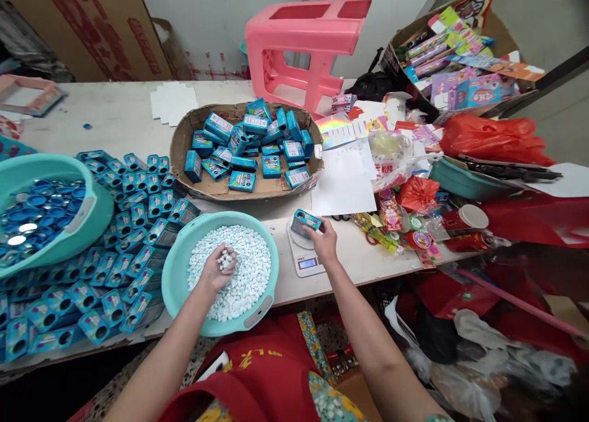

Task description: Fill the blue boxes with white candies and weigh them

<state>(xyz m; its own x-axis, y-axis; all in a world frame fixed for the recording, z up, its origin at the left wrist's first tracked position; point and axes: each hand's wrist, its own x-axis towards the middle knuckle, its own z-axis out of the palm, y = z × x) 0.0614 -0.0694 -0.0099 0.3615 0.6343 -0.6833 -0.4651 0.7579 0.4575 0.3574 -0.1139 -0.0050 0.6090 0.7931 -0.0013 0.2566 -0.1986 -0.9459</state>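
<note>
My left hand (219, 270) is cupped, palm up, over a turquoise basin (171, 280) and holds a few small white candies (226, 260). Many more loose white candies (246, 273) fill the basin beneath it. With its fingertips, my right hand (326, 241) grips a small blue box (305, 220) by its right end. A dark round hole shows in the box's top. Directly under the box is a white digital scale (309, 270) with a lit display; whether the box touches it I cannot tell.
Rows of blue holed boxes (133, 268) crowd the left, beside a basin (99, 210) of blue and silver lids. A cardboard tray (221, 195) of blue boxes lies behind. Farther back stands a pink stool (304, 32); packets and a red bag (492, 141) clutter the right.
</note>
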